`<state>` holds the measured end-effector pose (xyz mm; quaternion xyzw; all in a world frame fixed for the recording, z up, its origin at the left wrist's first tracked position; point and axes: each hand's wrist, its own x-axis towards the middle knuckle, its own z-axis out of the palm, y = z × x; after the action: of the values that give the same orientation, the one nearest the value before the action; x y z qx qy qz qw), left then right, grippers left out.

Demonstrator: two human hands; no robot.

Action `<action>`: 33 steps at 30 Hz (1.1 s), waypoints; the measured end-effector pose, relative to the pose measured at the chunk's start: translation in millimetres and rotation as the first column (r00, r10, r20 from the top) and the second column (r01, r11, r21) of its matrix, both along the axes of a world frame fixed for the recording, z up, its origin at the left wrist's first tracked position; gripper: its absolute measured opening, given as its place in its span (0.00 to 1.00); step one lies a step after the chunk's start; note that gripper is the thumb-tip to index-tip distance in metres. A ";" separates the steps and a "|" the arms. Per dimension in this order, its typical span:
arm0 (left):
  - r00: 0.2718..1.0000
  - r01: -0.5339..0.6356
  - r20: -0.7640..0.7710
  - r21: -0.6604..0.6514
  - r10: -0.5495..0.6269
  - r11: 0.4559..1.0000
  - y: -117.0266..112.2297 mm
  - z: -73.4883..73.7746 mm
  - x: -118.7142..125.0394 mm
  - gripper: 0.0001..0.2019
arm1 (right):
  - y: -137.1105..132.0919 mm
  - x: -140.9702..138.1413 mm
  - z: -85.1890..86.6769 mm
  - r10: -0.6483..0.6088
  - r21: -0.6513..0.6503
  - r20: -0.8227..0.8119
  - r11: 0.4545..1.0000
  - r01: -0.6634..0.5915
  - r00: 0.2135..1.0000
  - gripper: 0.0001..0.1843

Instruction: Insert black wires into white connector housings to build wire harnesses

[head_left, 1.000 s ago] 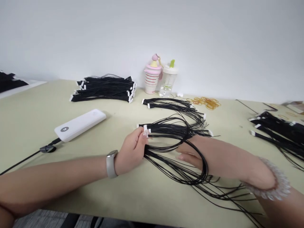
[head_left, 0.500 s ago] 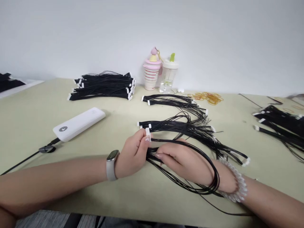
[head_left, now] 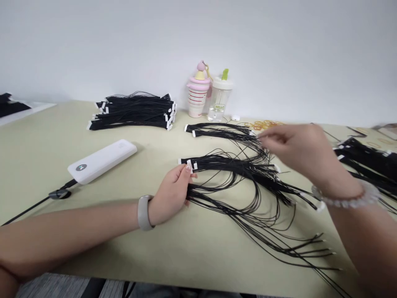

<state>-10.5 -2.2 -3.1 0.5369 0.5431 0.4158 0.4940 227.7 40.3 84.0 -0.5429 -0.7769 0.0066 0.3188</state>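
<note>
My left hand [head_left: 171, 191] is closed around the connector end of a black wire bundle [head_left: 229, 209]. A white connector [head_left: 189, 166] pokes up by the thumb. From that hand the wires fan out to the right, their loose tips lying near the table's front edge. My right hand [head_left: 293, 153], slightly blurred, is away from this bundle. Its fingers are pinched together by the right ends of an upper bundle [head_left: 223, 134]; what they hold, if anything, I cannot make out. Another bundle [head_left: 235, 163] with white connectors lies just behind my left hand.
A stack of black wire bundles [head_left: 133, 114] lies at back left, with more bundles [head_left: 369, 155] at right. A white power bank [head_left: 102, 161] with a cable is left. A pink cup [head_left: 197, 97], a clear bottle [head_left: 219, 101] and rubber bands [head_left: 263, 125] are at the back.
My right hand has come out of the wire loop and moved up and to the right. The looped wires have dropped and spread over the table; my left hand keeps its hold.
</note>
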 end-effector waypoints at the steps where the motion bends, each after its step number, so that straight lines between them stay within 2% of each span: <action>1: 1.000 -0.002 0.018 -0.012 0.002 1.000 0.0 -0.3 0.4 0.19 | 5.6 3.6 2.3 -0.065 0.001 -0.152 0.998 0.066 0.986 0.07; 2: 1.000 0.001 0.030 -0.016 -0.001 1.000 -0.2 -0.5 0.7 0.19 | 9.9 5.3 3.1 -0.092 -0.005 -0.324 0.995 0.095 0.942 0.10; 3: 0.999 0.007 0.036 -0.019 -0.006 1.000 -0.5 -0.5 0.9 0.19 | 12.9 5.5 2.9 -0.062 0.007 -0.503 0.997 0.076 0.862 0.13; 5: 0.999 0.020 0.037 -0.025 -0.019 0.999 -1.2 -0.2 1.3 0.19 | 15.2 3.3 1.4 0.078 0.085 -0.773 0.996 -0.020 0.630 0.16; 6: 0.999 0.028 0.034 -0.026 -0.027 0.999 -1.4 -0.1 1.4 0.19 | 14.6 1.7 0.8 0.131 0.119 -0.844 0.991 -0.056 0.520 0.15; 7: 0.999 0.036 0.031 -0.027 -0.035 0.999 -1.4 -0.1 1.4 0.19 | 12.7 -0.1 0.6 0.155 0.133 -0.883 0.988 -0.079 0.443 0.13; 8: 0.999 0.042 0.029 -0.028 -0.041 0.999 -1.4 -0.4 1.4 0.19 | 9.8 -2.2 0.6 0.155 0.123 -0.899 0.987 -0.103 0.410 0.12; 9: 0.999 0.047 0.028 -0.030 -0.046 0.998 -1.3 -0.8 1.2 0.19 | 6.1 -4.6 0.6 0.139 0.090 -0.896 0.987 -0.134 0.421 0.13; 10: 0.998 0.052 0.028 -0.029 -0.051 0.998 -1.3 -1.4 1.0 0.19 | 1.5 -7.6 0.3 0.117 0.042 -0.876 0.985 -0.169 0.468 0.16; 12: 0.998 0.060 0.020 -0.007 -0.060 0.998 -1.6 -2.5 0.3 0.19 | -8.6 -15.9 -2.4 0.092 -0.085 -0.761 0.967 -0.239 0.643 0.20; 14: 0.997 0.072 -0.008 0.043 -0.071 0.996 -2.4 -2.5 -0.7 0.19 | -18.4 -26.7 -8.4 0.122 -0.176 -0.568 0.948 -0.264 0.814 0.17; 16: 0.995 0.082 -0.067 0.113 -0.075 0.990 -3.3 -1.5 -1.5 0.19 | -26.1 -37.8 -16.5 0.182 -0.202 -0.400 0.939 -0.280 0.898 0.10; 18: 0.990 0.093 -0.116 0.167 -0.074 0.982 -3.8 -0.3 -2.0 0.19 | -31.0 -46.4 -24.3 0.237 -0.214 -0.304 0.927 -0.309 0.923 0.07; 22: 0.985 0.136 -0.137 0.225 -0.107 0.965 -3.5 -1.0 -2.1 0.18 | -34.4 -54.2 -34.7 0.264 -0.220 -0.179 0.928 -0.300 0.948 0.10; 28: 0.970 0.218 -0.171 0.294 -0.174 0.931 -6.1 -4.4 -1.3 0.17 | -36.4 -61.4 -45.9 0.338 -0.035 -0.066 0.940 -0.341 0.939 0.07; 33: 0.962 0.246 -0.188 0.281 -0.198 0.928 -9.4 -2.2 -0.5 0.16 | -37.3 -67.3 -51.2 0.371 0.015 -0.033 0.928 -0.371 0.928 0.06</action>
<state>-10.9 -11.5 -5.3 0.6950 0.4459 0.3918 0.4058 160.4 2.9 32.9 -0.3847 -0.8598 0.0729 0.3277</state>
